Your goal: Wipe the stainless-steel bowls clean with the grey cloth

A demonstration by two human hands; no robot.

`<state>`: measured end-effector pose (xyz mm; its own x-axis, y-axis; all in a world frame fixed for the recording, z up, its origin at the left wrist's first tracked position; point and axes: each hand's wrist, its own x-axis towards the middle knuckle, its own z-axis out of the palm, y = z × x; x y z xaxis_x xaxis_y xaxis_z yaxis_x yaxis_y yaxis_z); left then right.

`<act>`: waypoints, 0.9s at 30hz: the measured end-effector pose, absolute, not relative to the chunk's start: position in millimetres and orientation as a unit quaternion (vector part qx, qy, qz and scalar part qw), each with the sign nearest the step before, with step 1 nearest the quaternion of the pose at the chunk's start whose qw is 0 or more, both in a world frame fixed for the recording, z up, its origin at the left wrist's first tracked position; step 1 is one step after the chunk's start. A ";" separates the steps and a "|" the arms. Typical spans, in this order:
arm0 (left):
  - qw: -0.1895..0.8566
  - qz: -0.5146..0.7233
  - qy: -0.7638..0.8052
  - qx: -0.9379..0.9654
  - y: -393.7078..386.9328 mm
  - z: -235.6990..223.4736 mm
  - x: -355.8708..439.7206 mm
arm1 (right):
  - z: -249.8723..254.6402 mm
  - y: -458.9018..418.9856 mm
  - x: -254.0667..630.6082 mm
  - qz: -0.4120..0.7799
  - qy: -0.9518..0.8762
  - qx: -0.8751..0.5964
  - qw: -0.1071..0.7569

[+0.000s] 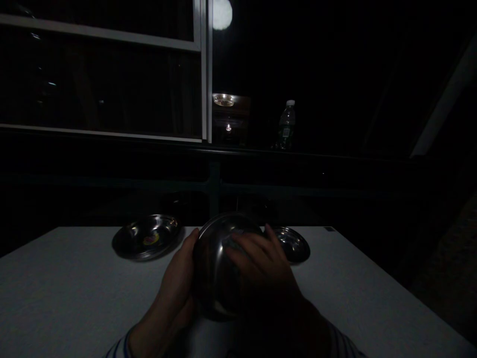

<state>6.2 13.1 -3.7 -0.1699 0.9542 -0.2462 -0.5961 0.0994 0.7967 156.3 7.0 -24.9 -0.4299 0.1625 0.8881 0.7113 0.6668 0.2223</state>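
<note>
A shiny steel bowl is held tilted on its edge over the pale table, its underside turned toward me. My left hand grips its left rim, fingers curled round the edge. My right hand lies across the bowl's rounded outside, fingers spread against the metal. The scene is very dark.
A steel plate with a small coloured mark lies at the table's far left-centre. Another steel dish sits far right of the bowl. Beyond the table are a dark ledge, a water bottle and a window frame.
</note>
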 end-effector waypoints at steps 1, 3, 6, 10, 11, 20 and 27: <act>0.612 0.628 0.429 0.216 11.8 -4.7 7.3 | -23.5 13.1 163.8 -0.283 -0.783 -0.310 0.459; 0.626 0.605 0.438 0.223 9.1 -6.3 9.7 | -23.2 23.9 175.2 -0.241 -0.776 -0.360 0.458; 0.632 0.591 0.450 0.222 7.4 -5.2 11.8 | -33.5 27.8 168.7 -0.246 -0.764 -0.364 0.473; 0.601 0.627 0.461 0.182 10.0 2.1 9.5 | -56.3 9.4 127.1 -0.334 -0.770 -0.232 0.491; 0.600 0.626 0.466 0.175 10.6 3.7 8.8 | -59.0 4.2 119.4 -0.308 -0.785 -0.260 0.470; 0.640 0.577 0.445 0.244 6.5 -12.2 12.6 | -34.6 31.6 174.1 -0.167 -0.784 -0.339 0.492; 0.598 0.573 0.507 0.238 0.4 -4.7 17.5 | -34.8 33.6 172.3 -0.072 -0.748 -0.346 0.562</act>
